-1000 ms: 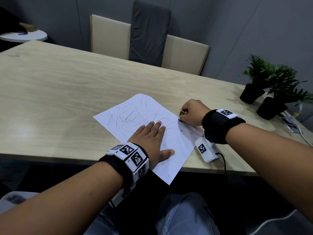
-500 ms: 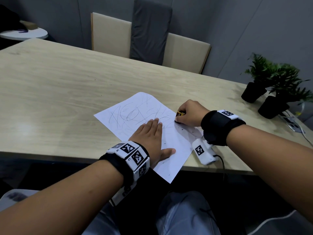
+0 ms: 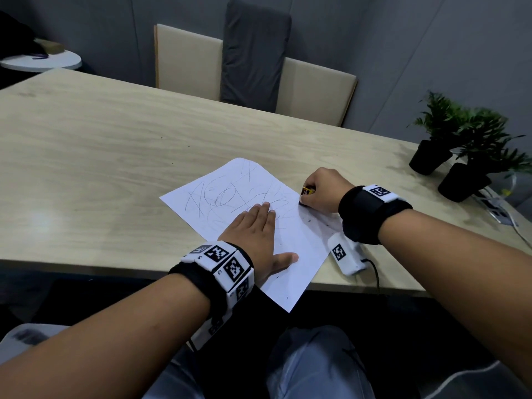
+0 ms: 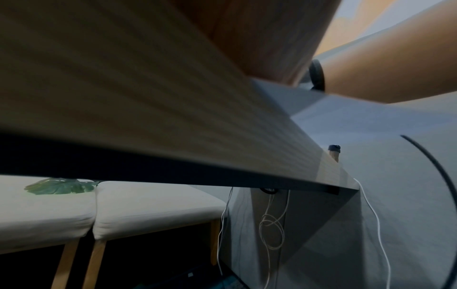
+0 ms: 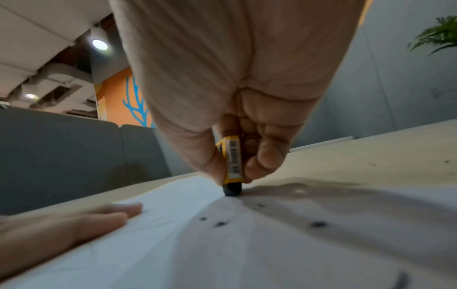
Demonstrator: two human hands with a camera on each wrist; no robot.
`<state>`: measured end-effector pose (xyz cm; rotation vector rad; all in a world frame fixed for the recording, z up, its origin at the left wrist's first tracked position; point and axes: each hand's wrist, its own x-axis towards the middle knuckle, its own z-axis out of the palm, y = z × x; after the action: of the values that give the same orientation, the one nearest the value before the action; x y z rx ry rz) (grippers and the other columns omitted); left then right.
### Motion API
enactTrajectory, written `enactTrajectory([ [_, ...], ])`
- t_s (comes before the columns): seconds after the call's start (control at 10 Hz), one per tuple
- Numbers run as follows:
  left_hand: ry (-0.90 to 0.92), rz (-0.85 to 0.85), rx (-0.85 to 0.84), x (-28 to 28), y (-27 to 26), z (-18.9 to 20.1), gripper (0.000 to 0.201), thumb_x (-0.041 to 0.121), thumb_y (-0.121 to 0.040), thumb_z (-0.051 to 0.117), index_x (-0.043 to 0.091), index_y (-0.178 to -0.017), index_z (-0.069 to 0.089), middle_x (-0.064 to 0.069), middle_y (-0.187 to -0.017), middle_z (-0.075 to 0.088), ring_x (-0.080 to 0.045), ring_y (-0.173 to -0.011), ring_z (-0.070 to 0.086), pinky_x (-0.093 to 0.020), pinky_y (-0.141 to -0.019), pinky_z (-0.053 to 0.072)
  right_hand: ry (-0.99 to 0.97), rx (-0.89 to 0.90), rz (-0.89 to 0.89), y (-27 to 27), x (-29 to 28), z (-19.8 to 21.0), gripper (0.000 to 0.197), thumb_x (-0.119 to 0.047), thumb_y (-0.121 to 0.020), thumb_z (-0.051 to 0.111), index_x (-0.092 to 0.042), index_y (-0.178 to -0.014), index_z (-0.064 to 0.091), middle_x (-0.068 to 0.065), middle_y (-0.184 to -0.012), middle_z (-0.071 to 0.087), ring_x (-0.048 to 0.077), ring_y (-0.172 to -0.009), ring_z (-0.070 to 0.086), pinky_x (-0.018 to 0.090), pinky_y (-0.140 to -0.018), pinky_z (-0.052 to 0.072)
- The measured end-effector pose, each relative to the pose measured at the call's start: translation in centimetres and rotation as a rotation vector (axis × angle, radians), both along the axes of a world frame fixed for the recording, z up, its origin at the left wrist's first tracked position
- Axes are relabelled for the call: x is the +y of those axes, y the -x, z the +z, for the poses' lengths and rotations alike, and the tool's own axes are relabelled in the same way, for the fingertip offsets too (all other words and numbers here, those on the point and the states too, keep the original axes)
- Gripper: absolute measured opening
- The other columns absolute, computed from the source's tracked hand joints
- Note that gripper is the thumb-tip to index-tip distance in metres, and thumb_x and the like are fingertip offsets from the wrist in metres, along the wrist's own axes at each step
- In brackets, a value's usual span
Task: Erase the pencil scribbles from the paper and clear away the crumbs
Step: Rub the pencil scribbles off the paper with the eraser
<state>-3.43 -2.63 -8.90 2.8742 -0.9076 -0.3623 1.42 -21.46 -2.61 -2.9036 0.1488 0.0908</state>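
Note:
A white sheet of paper (image 3: 230,197) with pencil scribbles lies near the table's front edge, one corner hanging over it. My left hand (image 3: 259,231) lies flat on the sheet, fingers straight, pressing it down. My right hand (image 3: 319,194) pinches a black eraser in a yellow sleeve (image 5: 232,166), its dark tip touching the paper (image 5: 173,234) at the right edge. Dark eraser crumbs (image 5: 317,224) dot the sheet near the eraser and toward the front (image 3: 309,220). The left wrist view shows only the table edge and the underside of my palm.
The light wooden table (image 3: 100,156) stretches away to the left and back. Two potted plants (image 3: 460,145) stand at the right edge beside cables. A white tagged device (image 3: 345,254) with a black cord lies right of the paper. Chairs (image 3: 253,53) stand behind the table.
My right hand with the eraser shifted left onto the paper and back toward its right edge, a rubbing stroke. The left hand stayed flat on the sheet.

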Motion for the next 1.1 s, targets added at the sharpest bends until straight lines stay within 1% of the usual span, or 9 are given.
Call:
enactTrajectory([
  [0.2, 0.005, -0.008, -0.005, 0.0, -0.1, -0.2, 0.096, 0.073, -0.092, 0.023, 0.008, -0.154, -0.011, -0.006, -0.162, -0.019, -0.019, -0.149, -0.015, -0.035, -0.121, -0.006, -0.024, 0.019, 0.039, 0.7, 0.2, -0.4, 0.017, -0.021, -0.082, 0.065, -0.006, -0.085, 0.073, 0.010, -0.086, 0.072, 0.027, -0.082, 0.066, 0.035, -0.069, 0.054],
  [0.4, 0.002, -0.004, -0.007, 0.0, 0.0, 0.0, 0.096, 0.072, -0.092, 0.024, 0.008, -0.154, -0.010, -0.006, -0.162, -0.018, -0.018, -0.149, -0.015, -0.035, -0.121, -0.006, -0.001, 0.002, 0.005, 0.2, -0.1, 0.3, 0.016, -0.019, -0.084, 0.065, -0.006, -0.086, 0.074, 0.009, -0.089, 0.071, 0.023, -0.080, 0.062, 0.031, -0.068, 0.052],
  [0.5, 0.003, -0.001, -0.009, 0.0, -0.1, 0.0, 0.096, 0.072, -0.092, 0.024, 0.008, -0.155, -0.010, -0.006, -0.162, -0.018, -0.018, -0.149, -0.015, -0.035, -0.121, -0.006, -0.023, 0.027, 0.061, 0.6, 0.9, 0.1, 0.016, -0.020, -0.083, 0.065, -0.007, -0.086, 0.074, 0.009, -0.086, 0.072, 0.022, -0.077, 0.062, 0.031, -0.067, 0.053],
  [0.6, 0.001, -0.003, -0.013, 0.0, -0.1, -0.1, 0.096, 0.072, -0.092, 0.024, 0.007, -0.154, -0.009, -0.006, -0.162, -0.017, -0.019, -0.150, -0.014, -0.035, -0.121, -0.005, -0.026, 0.024, 0.044, 0.6, 0.6, -0.3, 0.017, -0.020, -0.082, 0.065, -0.006, -0.083, 0.073, 0.012, -0.084, 0.072, 0.027, -0.080, 0.064, 0.034, -0.067, 0.054],
  [0.7, 0.000, 0.000, -0.008, 0.0, -0.1, -0.1, 0.096, 0.073, -0.092, 0.024, 0.008, -0.155, -0.010, -0.006, -0.162, -0.018, -0.019, -0.150, -0.015, -0.035, -0.121, -0.005, -0.002, 0.010, 0.000, 0.2, 0.1, -0.1, 0.017, -0.019, -0.081, 0.064, -0.004, -0.079, 0.071, 0.012, -0.084, 0.071, 0.026, -0.074, 0.061, 0.033, -0.064, 0.052],
  [0.8, 0.003, -0.004, -0.002, 0.0, -0.1, -0.1, 0.096, 0.073, -0.092, 0.024, 0.008, -0.155, -0.010, -0.006, -0.162, -0.019, -0.018, -0.149, -0.015, -0.036, -0.121, -0.005, 0.005, 0.048, 0.031, 0.2, 1.1, 0.2, 0.018, -0.018, -0.081, 0.063, -0.003, -0.078, 0.070, 0.008, -0.074, 0.067, 0.019, -0.064, 0.053, 0.026, -0.056, 0.043],
  [0.9, 0.004, -0.005, 0.003, 0.0, -0.2, -0.1, 0.096, 0.072, -0.092, 0.024, 0.008, -0.155, -0.010, -0.006, -0.162, -0.019, -0.018, -0.149, -0.015, -0.035, -0.121, -0.005, -0.022, 0.092, 0.091, 0.8, 2.0, 0.0, 0.018, -0.020, -0.081, 0.065, -0.003, -0.081, 0.072, 0.010, -0.073, 0.066, 0.016, -0.061, 0.052, 0.024, -0.054, 0.042],
  [1.0, 0.000, -0.003, -0.008, -0.1, -0.1, -0.1, 0.096, 0.072, -0.092, 0.024, 0.008, -0.155, -0.010, -0.006, -0.162, -0.018, -0.018, -0.149, -0.015, -0.035, -0.121, -0.005, -0.033, 0.068, 0.069, 0.9, 1.2, 0.1, 0.018, -0.022, -0.081, 0.066, -0.007, -0.084, 0.074, 0.010, -0.082, 0.072, 0.022, -0.070, 0.061, 0.028, -0.061, 0.050],
  [1.1, 0.006, 0.000, -0.002, 0.0, -0.1, 0.0, 0.096, 0.073, -0.091, 0.024, 0.008, -0.155, -0.010, -0.006, -0.162, -0.018, -0.018, -0.149, -0.015, -0.035, -0.121, -0.005, 0.011, 0.054, 0.039, 0.3, 0.8, 0.3, 0.020, -0.021, -0.081, 0.064, -0.003, -0.085, 0.073, 0.013, -0.082, 0.071, 0.023, -0.070, 0.056, 0.030, -0.061, 0.049],
])
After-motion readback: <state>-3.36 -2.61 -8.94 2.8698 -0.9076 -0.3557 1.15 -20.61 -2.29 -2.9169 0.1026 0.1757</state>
